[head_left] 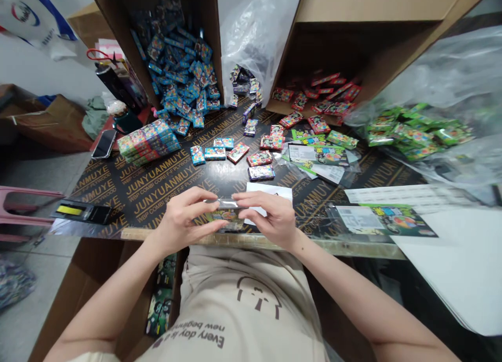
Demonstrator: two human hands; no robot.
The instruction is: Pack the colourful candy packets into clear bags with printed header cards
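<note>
Near the table's front edge, a small clear-wrapped packet [224, 214] with a green and yellow print is held between both hands. The fingers and thumb of my left hand [192, 215] pinch its left end. My right hand [270, 215] grips the right end, thumb below and fingertips along the top. A white sheet [282, 191] lies partly under my right hand. Beyond the hands are a dark purple box [261, 172], several red boxes [259, 158] and several blue boxes [215, 153].
Cartons of blue boxes [184, 79] and red boxes [337, 92] stand behind, a plastic bag [254, 32] between them. Green packets [419, 126] lie right. A box stack [149, 142], phone [104, 144] and black tool [82, 211] are left; printed cards [388, 219] lie right.
</note>
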